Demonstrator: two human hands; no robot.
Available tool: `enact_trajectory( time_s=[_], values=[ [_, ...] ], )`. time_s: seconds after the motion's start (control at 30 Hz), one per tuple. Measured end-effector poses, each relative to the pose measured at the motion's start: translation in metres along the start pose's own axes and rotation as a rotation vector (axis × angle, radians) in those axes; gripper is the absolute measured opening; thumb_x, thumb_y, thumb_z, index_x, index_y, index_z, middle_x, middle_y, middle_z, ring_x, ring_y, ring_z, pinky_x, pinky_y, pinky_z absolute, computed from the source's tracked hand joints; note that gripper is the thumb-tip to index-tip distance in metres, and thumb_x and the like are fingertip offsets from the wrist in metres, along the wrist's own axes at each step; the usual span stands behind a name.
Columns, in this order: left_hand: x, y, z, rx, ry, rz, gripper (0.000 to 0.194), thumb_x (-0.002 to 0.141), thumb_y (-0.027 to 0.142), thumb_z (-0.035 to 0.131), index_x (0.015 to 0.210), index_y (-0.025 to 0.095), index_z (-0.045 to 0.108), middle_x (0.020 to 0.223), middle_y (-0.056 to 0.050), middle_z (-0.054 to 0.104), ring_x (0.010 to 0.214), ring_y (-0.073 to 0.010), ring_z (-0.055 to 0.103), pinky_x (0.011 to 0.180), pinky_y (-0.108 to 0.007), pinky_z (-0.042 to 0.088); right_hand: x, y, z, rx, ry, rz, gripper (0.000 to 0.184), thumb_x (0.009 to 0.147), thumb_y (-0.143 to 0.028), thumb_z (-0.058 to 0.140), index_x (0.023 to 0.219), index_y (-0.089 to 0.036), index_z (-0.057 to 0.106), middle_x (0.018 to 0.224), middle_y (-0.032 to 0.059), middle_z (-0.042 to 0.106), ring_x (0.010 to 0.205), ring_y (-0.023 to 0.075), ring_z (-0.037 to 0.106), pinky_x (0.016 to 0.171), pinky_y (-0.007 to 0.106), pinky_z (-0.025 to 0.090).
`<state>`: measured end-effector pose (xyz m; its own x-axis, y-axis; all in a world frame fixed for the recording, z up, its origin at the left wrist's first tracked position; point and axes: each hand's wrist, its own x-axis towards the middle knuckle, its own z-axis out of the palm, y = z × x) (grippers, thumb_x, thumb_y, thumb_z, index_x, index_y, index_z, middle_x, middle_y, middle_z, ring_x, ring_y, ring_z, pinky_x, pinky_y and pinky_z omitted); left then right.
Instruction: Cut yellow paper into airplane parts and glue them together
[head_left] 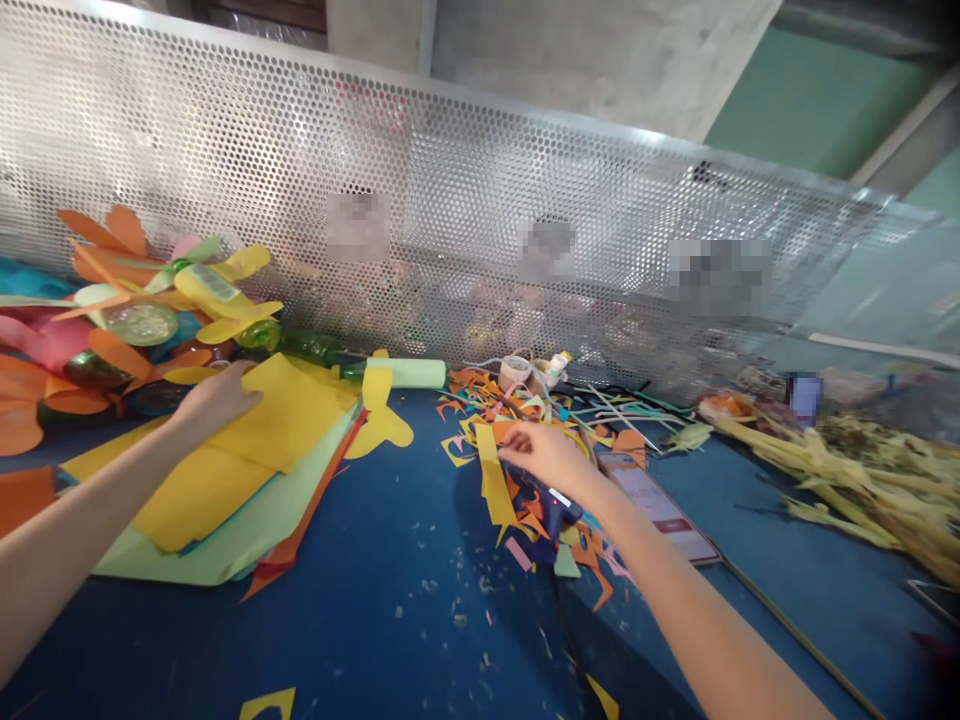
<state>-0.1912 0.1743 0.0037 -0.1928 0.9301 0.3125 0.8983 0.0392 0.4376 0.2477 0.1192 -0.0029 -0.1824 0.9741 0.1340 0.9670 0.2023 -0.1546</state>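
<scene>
My left hand (219, 402) is at the left edge of a yellow paper sheet (289, 410), with the thumb over it and the fingertips partly hidden by it. Beneath lie more yellow sheets (199, 495) and a pale green sheet (225, 555). My right hand (544, 455) is closed, its fingertips pinched at a yellow paper strip (493, 480). Just below that hand, among paper scraps (529, 515), rests a dark blue corded tool (553, 525) that looks like a glue gun. A yellow petal-shaped cutout (381, 420) lies between my hands.
Plastic bottles with paper petals (214, 290) crowd the left. A pale green roll (409, 373), tape rolls (514, 372) and a small white bottle (556, 368) line the back. A phone (660, 510) and dried husks (840, 490) are right. A perforated metal panel (450, 220) stands behind, people beyond.
</scene>
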Motion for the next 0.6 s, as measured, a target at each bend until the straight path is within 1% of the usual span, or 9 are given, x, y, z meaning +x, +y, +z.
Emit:
enact_trajectory(
  time_s=[0.07, 0.13, 0.2, 0.27, 0.3, 0.37, 0.47, 0.53, 0.6],
  values=[
    [-0.006, 0.008, -0.002, 0.057, 0.008, 0.041, 0.049, 0.074, 0.026, 0.051, 0.119, 0.006, 0.049, 0.098, -0.016, 0.059, 0.098, -0.0369, 0.05, 0.08, -0.051, 0.039, -0.008, -0.017, 0.007, -0.006, -0.041, -0.033, 0.021, 0.073, -0.038, 0.063, 0.083, -0.02, 0.063, 0.076, 0.0025, 0.067, 0.069, 0.0163, 0.062, 0.061, 0.023, 0.042],
    [-0.013, 0.024, -0.001, 0.079, 0.06, 0.104, 0.049, 0.079, 0.027, 0.046, 0.122, 0.004, 0.047, 0.117, -0.022, 0.048, 0.114, -0.043, 0.034, 0.088, -0.057, 0.029, -0.013, -0.029, 0.014, -0.035, -0.046, -0.035, 0.024, 0.071, -0.034, 0.066, 0.088, -0.017, 0.063, 0.079, 0.0061, 0.067, 0.075, 0.0198, 0.062, 0.063, 0.025, 0.042],
    [-0.021, 0.045, 0.003, 0.055, 0.066, 0.2, 0.043, 0.084, 0.028, 0.039, 0.118, 0.005, 0.05, 0.121, -0.019, 0.046, 0.118, -0.0364, 0.034, 0.097, -0.049, 0.024, -0.014, -0.035, 0.02, -0.063, -0.05, -0.034, 0.023, 0.072, -0.027, 0.064, 0.092, -0.016, 0.062, 0.08, 0.0081, 0.067, 0.079, 0.0216, 0.062, 0.065, 0.026, 0.042],
    [-0.031, 0.068, 0.013, -0.003, -0.009, 0.311, 0.036, 0.084, 0.031, 0.04, 0.104, 0.009, 0.06, 0.11, -0.012, 0.057, 0.106, -0.0252, 0.048, 0.096, -0.035, 0.031, -0.013, -0.038, 0.023, -0.09, -0.061, -0.037, 0.017, 0.074, -0.018, 0.061, 0.09, -0.015, 0.064, 0.08, 0.0092, 0.068, 0.079, 0.022, 0.062, 0.067, 0.027, 0.041],
    [-0.038, 0.079, 0.019, -0.04, -0.065, 0.364, 0.032, 0.084, 0.032, 0.042, 0.098, 0.012, 0.063, 0.103, -0.008, 0.062, 0.096, -0.0202, 0.055, 0.089, -0.028, 0.038, -0.012, -0.04, 0.023, -0.104, -0.066, -0.04, 0.014, 0.074, -0.015, 0.059, 0.087, -0.014, 0.065, 0.08, 0.0101, 0.068, 0.081, 0.0226, 0.062, 0.069, 0.027, 0.041],
    [-0.054, 0.102, 0.034, -0.1, -0.186, 0.45, 0.027, 0.082, 0.033, 0.044, 0.089, 0.019, 0.067, 0.088, -0.001, 0.068, 0.078, -0.0146, 0.061, 0.072, -0.02, 0.045, -0.014, -0.043, 0.022, -0.129, -0.076, -0.05, 0.01, 0.075, -0.016, 0.058, 0.081, -0.013, 0.066, 0.082, 0.0127, 0.067, 0.084, 0.025, 0.061, 0.074, 0.03, 0.041],
    [-0.083, 0.131, 0.056, -0.286, -0.387, 0.627, 0.027, 0.082, 0.03, 0.045, 0.083, 0.019, 0.069, 0.081, -0.002, 0.069, 0.072, -0.0151, 0.061, 0.068, -0.022, 0.045, -0.026, -0.051, 0.018, -0.137, -0.094, -0.081, 0.017, 0.078, -0.027, 0.059, 0.08, -0.012, 0.067, 0.084, 0.0135, 0.066, 0.087, 0.0267, 0.059, 0.077, 0.032, 0.042],
    [-0.099, 0.147, 0.069, -0.35, -0.433, 0.688, 0.026, 0.082, 0.029, 0.046, 0.085, 0.019, 0.07, 0.08, -0.003, 0.069, 0.071, -0.0156, 0.061, 0.069, -0.024, 0.045, -0.041, -0.057, 0.015, -0.122, -0.109, -0.109, 0.018, 0.078, -0.028, 0.06, 0.087, -0.013, 0.066, 0.087, 0.0111, 0.066, 0.088, 0.0251, 0.059, 0.079, 0.031, 0.042],
    [-0.109, 0.159, 0.08, -0.371, -0.431, 0.712, 0.025, 0.081, 0.029, 0.048, 0.084, 0.019, 0.07, 0.079, -0.004, 0.068, 0.072, -0.0162, 0.06, 0.07, -0.025, 0.045, -0.056, -0.061, 0.013, -0.089, -0.105, -0.138, 0.018, 0.078, -0.023, 0.06, 0.093, -0.014, 0.064, 0.091, 0.0093, 0.065, 0.091, 0.0235, 0.057, 0.081, 0.031, 0.043]
  ],
)
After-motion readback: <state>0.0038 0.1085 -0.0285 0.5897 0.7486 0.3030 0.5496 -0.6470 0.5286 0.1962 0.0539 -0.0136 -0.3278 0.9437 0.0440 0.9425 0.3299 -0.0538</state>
